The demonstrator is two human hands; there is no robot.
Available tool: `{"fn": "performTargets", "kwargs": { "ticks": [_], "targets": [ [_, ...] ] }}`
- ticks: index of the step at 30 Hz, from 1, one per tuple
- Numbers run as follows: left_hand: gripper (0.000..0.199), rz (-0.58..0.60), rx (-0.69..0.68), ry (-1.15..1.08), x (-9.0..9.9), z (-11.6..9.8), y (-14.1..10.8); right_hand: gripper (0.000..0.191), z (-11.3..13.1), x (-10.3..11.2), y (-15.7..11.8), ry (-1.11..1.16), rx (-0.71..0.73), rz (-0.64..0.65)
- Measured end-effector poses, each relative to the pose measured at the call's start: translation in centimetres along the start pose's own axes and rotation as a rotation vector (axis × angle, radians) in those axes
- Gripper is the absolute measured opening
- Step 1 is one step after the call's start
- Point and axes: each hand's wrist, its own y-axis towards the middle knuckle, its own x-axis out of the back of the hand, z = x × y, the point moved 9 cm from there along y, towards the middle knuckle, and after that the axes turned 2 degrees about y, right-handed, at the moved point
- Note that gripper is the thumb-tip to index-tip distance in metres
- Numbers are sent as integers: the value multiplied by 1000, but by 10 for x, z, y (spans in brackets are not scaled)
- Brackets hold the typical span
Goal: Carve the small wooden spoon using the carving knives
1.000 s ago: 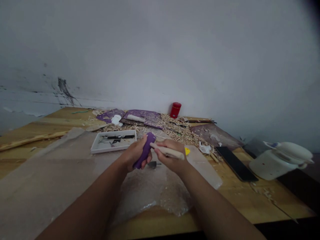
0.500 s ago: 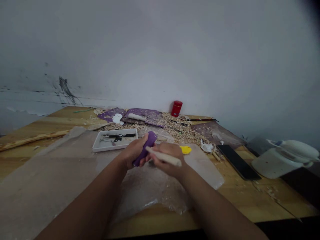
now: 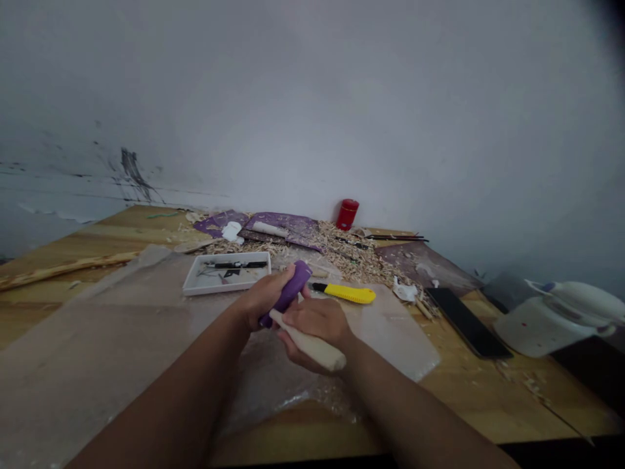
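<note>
My left hand is closed round a purple object, which tilts up and to the right. In my right hand is a pale, wooden-looking stick; its narrow end meets the lower part of the purple object and its thick end points toward me. Whether the purple thing is a cloth or a solid piece, I cannot tell. Just beyond my right hand lies a yellow-handled cutter. A white tray with a black pen-like tool sits behind my left hand.
Translucent plastic sheeting covers the middle of the wooden table. Wood shavings are heaped at the back near a red can. On the right are a black phone and a white container. A long stick lies left.
My right hand has moved down and toward me with the pale stick, whose narrow end is now lower on the purple object. More of the yellow cutter shows.
</note>
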Motion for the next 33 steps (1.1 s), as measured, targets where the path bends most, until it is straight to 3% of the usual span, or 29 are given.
{"fn": "performTargets", "kwargs": {
  "ticks": [5,10,14,19,24,28,33],
  "targets": [
    [59,23,44,21,0,3,0,13,-13,19,1,-83,-135,-166],
    [54,27,-25,-37,1,-3,1,14,3,4,3,-27,14,-27],
    [58,-1,-2,-27,5,0,3,15,-5,16,2,-104,-61,-149],
    [54,31,-29,-63,3,-2,3,19,2,3,1,-43,35,-40],
    [57,34,8,-45,2,3,3,16,-4,12,1,-101,-50,-121],
    [53,24,-9,-71,3,1,4,12,8,4,3,-56,68,-54],
    [58,-4,7,-40,4,2,4,10,1,12,2,-138,43,-163]
  ]
}}
